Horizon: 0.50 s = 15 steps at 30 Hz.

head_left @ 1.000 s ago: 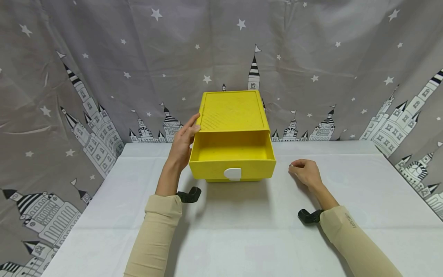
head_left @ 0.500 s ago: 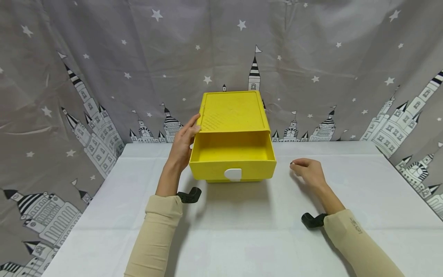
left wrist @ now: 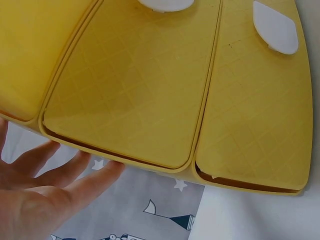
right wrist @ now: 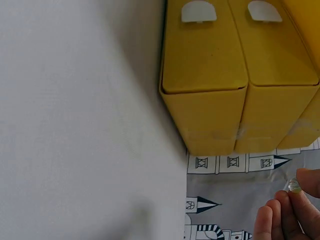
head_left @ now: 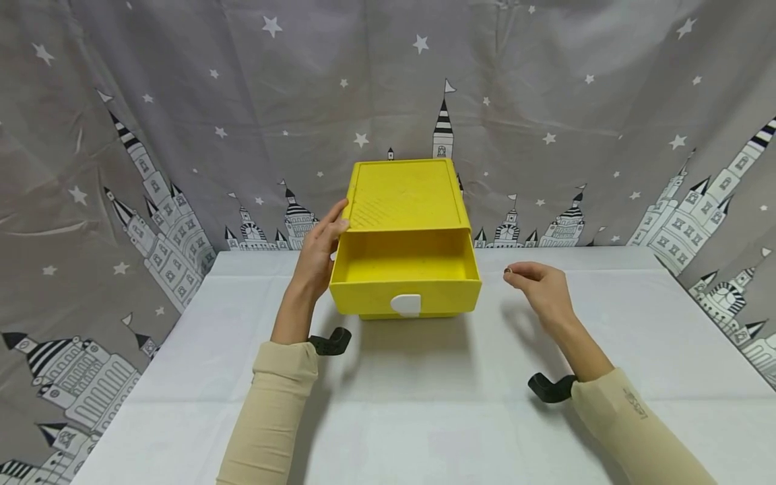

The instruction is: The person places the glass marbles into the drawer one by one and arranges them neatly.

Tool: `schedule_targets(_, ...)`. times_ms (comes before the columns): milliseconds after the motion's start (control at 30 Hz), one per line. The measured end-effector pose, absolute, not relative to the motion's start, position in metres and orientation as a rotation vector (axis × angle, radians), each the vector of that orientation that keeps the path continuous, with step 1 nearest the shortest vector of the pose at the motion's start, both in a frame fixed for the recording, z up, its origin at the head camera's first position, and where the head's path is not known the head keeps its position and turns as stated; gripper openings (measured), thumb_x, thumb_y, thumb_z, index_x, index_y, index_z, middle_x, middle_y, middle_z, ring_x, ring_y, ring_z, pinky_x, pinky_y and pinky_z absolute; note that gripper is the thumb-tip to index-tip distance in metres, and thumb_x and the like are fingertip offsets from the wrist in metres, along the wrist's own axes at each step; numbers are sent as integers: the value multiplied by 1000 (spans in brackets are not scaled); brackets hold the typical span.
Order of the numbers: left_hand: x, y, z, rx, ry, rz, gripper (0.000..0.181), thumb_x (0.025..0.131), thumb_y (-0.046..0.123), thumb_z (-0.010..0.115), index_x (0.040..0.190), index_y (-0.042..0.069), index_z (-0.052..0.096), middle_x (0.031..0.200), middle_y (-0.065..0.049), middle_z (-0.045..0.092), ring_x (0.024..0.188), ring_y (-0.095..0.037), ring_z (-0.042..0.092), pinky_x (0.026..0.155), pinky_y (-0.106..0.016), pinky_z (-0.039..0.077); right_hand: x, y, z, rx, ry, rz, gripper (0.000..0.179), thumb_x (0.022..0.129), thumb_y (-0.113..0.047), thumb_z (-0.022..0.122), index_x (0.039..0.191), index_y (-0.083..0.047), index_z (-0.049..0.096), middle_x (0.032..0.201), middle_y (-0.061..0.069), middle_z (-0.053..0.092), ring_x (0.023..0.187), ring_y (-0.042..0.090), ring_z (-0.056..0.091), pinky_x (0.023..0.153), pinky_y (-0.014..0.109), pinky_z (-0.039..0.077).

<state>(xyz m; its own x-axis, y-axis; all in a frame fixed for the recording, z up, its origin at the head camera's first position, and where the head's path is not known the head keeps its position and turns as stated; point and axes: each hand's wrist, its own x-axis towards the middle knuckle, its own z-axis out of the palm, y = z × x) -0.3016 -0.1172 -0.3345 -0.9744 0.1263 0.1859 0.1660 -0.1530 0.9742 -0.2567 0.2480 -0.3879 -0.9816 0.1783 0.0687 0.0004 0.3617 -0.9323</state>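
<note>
A yellow plastic drawer cabinet [head_left: 409, 195] stands at the middle of the table. Its top drawer [head_left: 364, 298], with a white handle [head_left: 406, 305], is pulled out, and its yellow inside shows. Along the cabinet's left side lies my left hand [head_left: 314, 263], its fingers straight and touching the wall. The left wrist view shows those fingertips on the edges of the drawer housings. To the right of the cabinet, raised over the table, my right hand [head_left: 545, 289] pinches a small clear marble-like piece [right wrist: 294, 185] between thumb and fingertips. The fingers partly hide it.
Two lower drawers with white handles [right wrist: 199, 11] are closed under the pulled-out one. A white cloth [head_left: 424, 417] covers the table. Behind the cabinet hangs a grey curtain [head_left: 273, 81] printed with castles and stars. Black camera mounts [head_left: 330, 342] sit on both wrists.
My right hand has risen off the table with the small clear piece, its shadow now apart from it. The left hand and the cabinet have stayed in place.
</note>
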Motion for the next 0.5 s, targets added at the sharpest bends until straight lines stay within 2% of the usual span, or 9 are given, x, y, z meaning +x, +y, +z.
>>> schedule_targets(500,-301,-117,-334,-330,-2019,-2351,56,98,28,52,153,25,40,150,-4,42,124,-28,47,101,-50,41,-236,239,-372,-112,-2374,1739,38,93,-24,69,118,5,65,103,-4,67,100,14,58,96,33,44)
